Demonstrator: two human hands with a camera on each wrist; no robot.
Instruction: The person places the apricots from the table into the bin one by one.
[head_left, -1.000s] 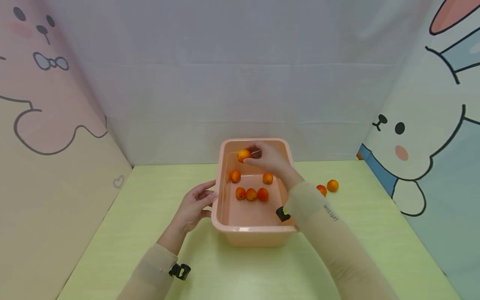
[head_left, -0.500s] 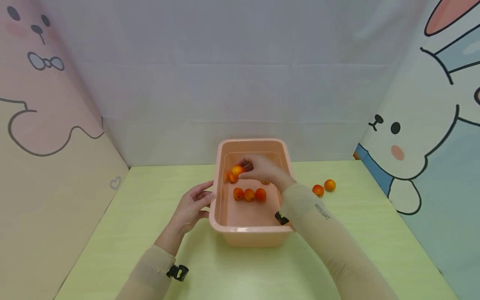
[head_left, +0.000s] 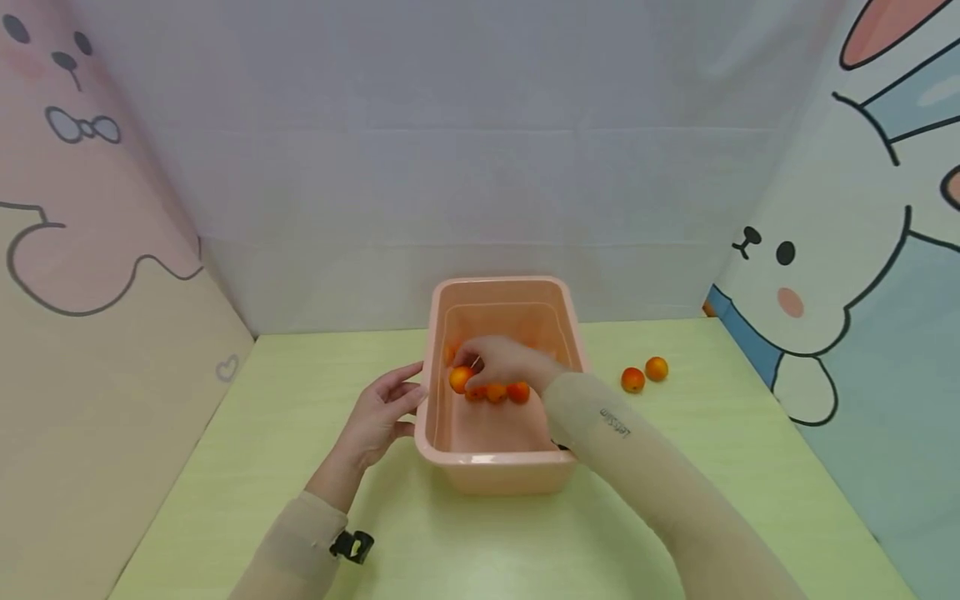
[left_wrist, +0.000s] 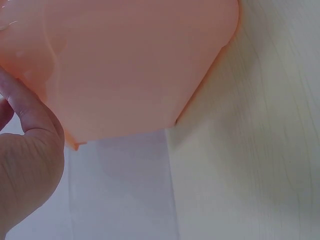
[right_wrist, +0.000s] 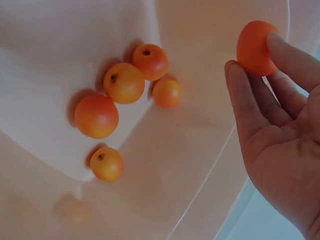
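Note:
My right hand (head_left: pixel 498 362) reaches into a pink plastic basin (head_left: pixel 495 458) and pinches a small orange fruit (head_left: pixel 461 380) between thumb and fingers. In the right wrist view the held fruit (right_wrist: pixel 257 48) is above the basin floor, apart from several similar fruits, among them a redder fruit (right_wrist: pixel 96 116) and one near the wall (right_wrist: pixel 106 163). Part of the fruits inside is hidden behind my right hand in the head view. My left hand (head_left: pixel 382 417) rests at the basin's left side, its relaxed fingers against the outside just under the rim.
Two more orange fruits, one redder (head_left: pixel 633 380) and one lighter (head_left: pixel 657 369), lie on the pale green table (head_left: pixel 300 367) right of the basin. A white wall sheet (head_left: pixel 360 275) stands behind, with printed panels at both sides.
My right hand has carried the pinched fruit down and nearer inside the basin, toward the row of fruits. My left hand stays at the basin's side.

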